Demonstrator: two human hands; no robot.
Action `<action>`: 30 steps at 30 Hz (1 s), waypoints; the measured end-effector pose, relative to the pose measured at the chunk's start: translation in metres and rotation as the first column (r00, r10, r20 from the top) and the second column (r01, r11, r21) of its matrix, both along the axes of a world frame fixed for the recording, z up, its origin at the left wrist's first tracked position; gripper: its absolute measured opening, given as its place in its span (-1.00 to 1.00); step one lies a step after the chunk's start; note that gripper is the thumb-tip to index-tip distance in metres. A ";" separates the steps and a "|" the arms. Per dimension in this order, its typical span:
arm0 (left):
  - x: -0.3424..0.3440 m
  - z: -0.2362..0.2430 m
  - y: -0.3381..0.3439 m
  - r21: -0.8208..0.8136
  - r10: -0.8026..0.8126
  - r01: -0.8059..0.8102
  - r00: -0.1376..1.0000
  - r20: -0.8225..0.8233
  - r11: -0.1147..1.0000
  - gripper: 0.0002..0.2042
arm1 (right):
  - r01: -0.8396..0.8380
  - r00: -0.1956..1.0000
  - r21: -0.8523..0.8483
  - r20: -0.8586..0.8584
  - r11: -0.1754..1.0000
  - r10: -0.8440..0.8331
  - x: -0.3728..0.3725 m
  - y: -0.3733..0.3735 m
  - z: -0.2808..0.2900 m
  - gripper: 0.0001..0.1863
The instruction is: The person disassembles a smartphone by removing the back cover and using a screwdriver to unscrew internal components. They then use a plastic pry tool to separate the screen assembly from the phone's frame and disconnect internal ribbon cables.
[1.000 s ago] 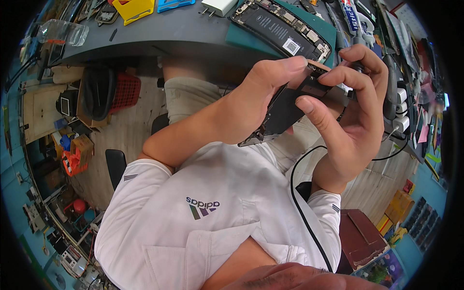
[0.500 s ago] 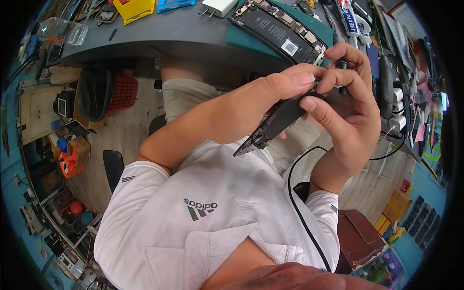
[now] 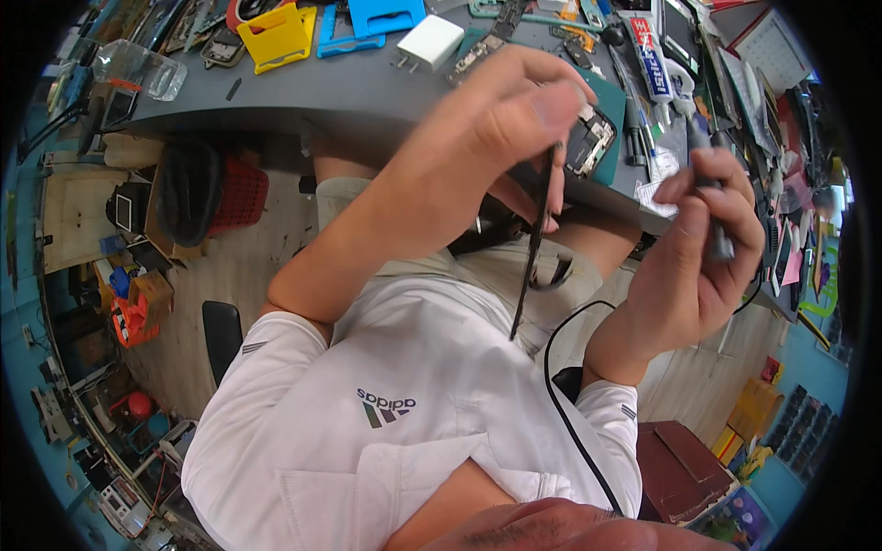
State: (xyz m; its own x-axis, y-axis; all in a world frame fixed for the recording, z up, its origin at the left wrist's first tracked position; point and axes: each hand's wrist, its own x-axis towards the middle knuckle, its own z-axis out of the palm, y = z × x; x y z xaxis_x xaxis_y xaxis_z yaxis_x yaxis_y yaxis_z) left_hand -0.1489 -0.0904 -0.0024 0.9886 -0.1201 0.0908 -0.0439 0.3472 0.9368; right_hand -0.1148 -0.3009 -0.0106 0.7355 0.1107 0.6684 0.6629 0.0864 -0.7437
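My left hand [image 3: 501, 129] pinches the upper end of a thin phone screen [image 3: 536, 241], now seen nearly edge-on. The screen tilts down toward my lap, and a dark curled strip [image 3: 557, 274] sticks out from its side. Away to the right, my right hand [image 3: 684, 266] is closed around a short dark screwdriver [image 3: 719, 243]; motion blurs its tip. An opened phone body [image 3: 591, 145] with bare inner parts lies on a green mat [image 3: 610, 99] at the desk's edge. My left hand hides much of that body.
On the grey desk [image 3: 303, 96] stand a white charger plug [image 3: 430, 42], a yellow stand [image 3: 280, 39] and a blue stand [image 3: 386, 13]. A glue tube [image 3: 646, 55] lies among tools at the right. A black cable [image 3: 571, 413] hangs by my right arm.
My right hand has drawn away from the screen, rightward and toward me, with the screwdriver. The screen in my left hand has turned from showing its face to edge-on. My view has shifted slightly.
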 end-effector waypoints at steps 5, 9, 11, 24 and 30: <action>0.018 0.014 0.017 -0.090 0.128 -0.119 0.987 0.100 0.989 -0.49 | -0.057 0.996 0.113 0.072 0.992 0.049 -0.009 0.000 0.008 -0.73; 0.023 0.011 0.014 0.155 0.271 -0.313 0.931 0.243 0.937 -0.56 | -0.084 0.991 0.089 0.109 0.992 0.074 -0.013 0.008 0.009 -0.76; 0.029 0.004 0.012 0.159 0.300 -0.356 0.907 0.296 0.921 -0.56 | -0.069 0.994 0.079 0.094 0.994 0.061 -0.017 0.012 0.013 -0.77; 0.038 0.002 -0.001 0.266 0.352 -0.442 0.878 0.325 0.856 -0.59 | -0.067 0.995 -0.021 0.068 0.998 0.068 -0.002 0.013 0.009 -0.74; 0.038 0.011 -0.007 0.190 0.357 -0.396 0.910 0.213 0.898 -0.64 | -0.087 0.994 -0.002 0.061 0.996 0.087 0.004 0.016 0.006 -0.74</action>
